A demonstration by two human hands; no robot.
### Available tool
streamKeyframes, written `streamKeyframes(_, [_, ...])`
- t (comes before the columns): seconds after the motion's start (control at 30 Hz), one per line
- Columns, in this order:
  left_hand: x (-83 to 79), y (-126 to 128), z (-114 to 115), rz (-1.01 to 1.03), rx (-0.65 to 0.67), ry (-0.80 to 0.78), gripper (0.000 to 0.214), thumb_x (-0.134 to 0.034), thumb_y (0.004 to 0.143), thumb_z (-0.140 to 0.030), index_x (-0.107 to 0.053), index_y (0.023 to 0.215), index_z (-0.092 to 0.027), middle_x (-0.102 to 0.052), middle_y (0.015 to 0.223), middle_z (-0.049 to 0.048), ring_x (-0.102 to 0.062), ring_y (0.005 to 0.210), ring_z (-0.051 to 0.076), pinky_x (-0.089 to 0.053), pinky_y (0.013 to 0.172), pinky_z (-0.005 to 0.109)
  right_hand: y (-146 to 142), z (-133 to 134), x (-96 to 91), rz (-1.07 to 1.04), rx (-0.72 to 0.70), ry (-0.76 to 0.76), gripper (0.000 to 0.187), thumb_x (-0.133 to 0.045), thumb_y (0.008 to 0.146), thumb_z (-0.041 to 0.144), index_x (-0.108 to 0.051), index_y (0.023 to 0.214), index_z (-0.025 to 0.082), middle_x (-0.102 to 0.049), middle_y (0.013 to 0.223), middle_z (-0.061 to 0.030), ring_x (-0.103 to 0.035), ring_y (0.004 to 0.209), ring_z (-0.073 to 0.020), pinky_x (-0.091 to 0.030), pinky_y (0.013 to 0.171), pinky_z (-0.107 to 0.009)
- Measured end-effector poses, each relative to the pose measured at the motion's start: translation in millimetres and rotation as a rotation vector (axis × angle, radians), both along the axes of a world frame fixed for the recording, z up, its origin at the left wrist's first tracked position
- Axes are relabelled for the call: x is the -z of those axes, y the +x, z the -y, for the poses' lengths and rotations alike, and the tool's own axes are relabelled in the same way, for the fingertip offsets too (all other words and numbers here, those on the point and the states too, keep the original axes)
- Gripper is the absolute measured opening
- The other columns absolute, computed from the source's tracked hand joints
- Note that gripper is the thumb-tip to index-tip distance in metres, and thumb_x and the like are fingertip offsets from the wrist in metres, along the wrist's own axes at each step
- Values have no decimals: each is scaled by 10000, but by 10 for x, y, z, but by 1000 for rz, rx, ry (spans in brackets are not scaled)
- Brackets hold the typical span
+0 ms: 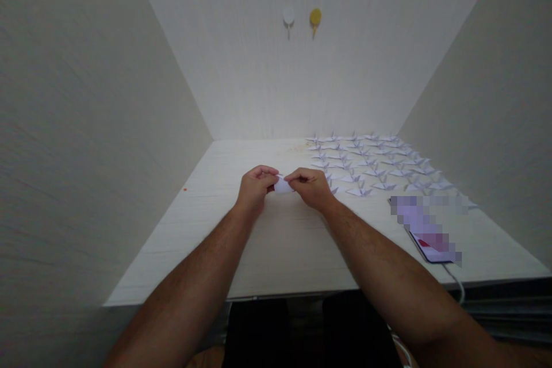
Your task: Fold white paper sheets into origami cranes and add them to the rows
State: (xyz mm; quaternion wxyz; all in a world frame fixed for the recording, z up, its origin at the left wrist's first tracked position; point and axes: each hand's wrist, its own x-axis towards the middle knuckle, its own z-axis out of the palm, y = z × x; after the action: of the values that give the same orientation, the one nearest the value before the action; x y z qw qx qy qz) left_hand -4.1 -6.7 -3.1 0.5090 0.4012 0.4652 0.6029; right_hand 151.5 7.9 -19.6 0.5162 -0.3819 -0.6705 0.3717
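Observation:
A small piece of white paper [283, 186] is held just above the middle of the table, pinched from both sides. My left hand [257, 185] grips its left edge between thumb and fingers. On the opposite side, my right hand [311, 185] pinches its upper right part. The fingers cover much of the paper, so I cannot make out all of its folds. To the right of my right hand stand several white folded paper cranes [361, 190] in rows.
The white table [172, 259] is enclosed by a back wall and two side walls. A phone [425, 241] with a white cable [457, 282] lies at the right. Two hooks, one white [288, 16] and one yellow [315, 17], are on the back wall. An orange dot [185, 189] marks the left side.

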Motion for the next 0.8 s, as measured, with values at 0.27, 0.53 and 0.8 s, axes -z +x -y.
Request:
streamKeyframes(0.27, [20, -10, -7, -33, 36, 14, 264, -795, 539, -249, -646, 739, -163, -641, 638, 1, -586, 585, 123, -455, 581, 261, 9, 20, -34, 91, 43, 115, 192, -585, 726, 193, -769, 779, 208, -742, 742, -21, -639, 649, -132, -492, 633, -261])
streamKeyframes(0.53, [49, -33, -27, -189, -50, 183, 208, -768, 591, -229, -650, 750, -165, -665, 643, 0, -577, 576, 114, -427, 577, 243, -8, -3, -111, -160, -1, -187, 252, -618, 721, 322, -736, 869, 155, -664, 629, 0, -579, 538, -104, -514, 517, -237])
streamKeyframes(0.8, [43, -19, -10, -232, -74, 256, 185, -761, 628, -231, -649, 764, -174, -695, 721, 15, -629, 638, 134, -482, 630, 266, 8, -27, -114, -125, -43, -242, 218, -702, 672, 351, -705, 730, 141, -675, 620, -16, -573, 508, -96, -495, 482, -221])
